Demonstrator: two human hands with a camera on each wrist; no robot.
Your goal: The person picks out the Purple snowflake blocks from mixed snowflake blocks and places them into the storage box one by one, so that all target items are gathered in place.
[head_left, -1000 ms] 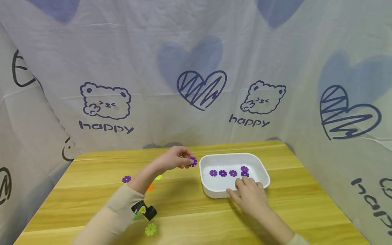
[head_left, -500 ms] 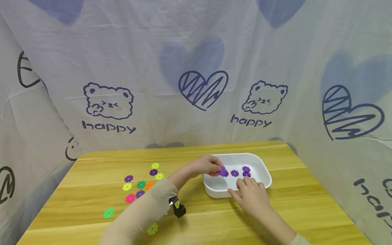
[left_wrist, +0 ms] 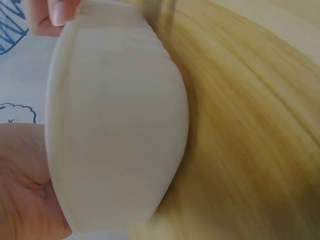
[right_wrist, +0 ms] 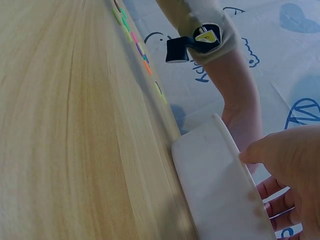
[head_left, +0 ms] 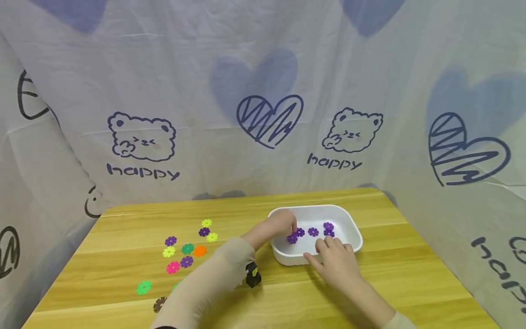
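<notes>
A white plastic tray (head_left: 291,259) stands on the wooden table, with several purple notched plastic snowflake discs (head_left: 313,232) inside. My left hand (head_left: 281,223) reaches over its left end, fingers pointing down and pinching a purple disc (head_left: 292,238) low over the tray's floor. In the left wrist view the tray's outer wall (left_wrist: 120,115) hides most of that hand (left_wrist: 22,185). My right hand (head_left: 338,262) grips the near rim at the right, thumb spread to the left. Seen from the right wrist, the thumb of this hand (right_wrist: 292,165) lies at the rim and the other fingers are behind it.
Loose discs of several colours lie on the left of the table, among them an orange one (head_left: 199,251), a pink one (head_left: 173,267) and a green one (head_left: 144,287). The left forearm (head_left: 209,283), wearing a black wrist camera (head_left: 253,274), passes over the table. A printed curtain (head_left: 197,114) hangs behind.
My left hand has carried a purple disc from left of the tray over its rim, then lowered it inside. My right hand has stayed on the near rim.
</notes>
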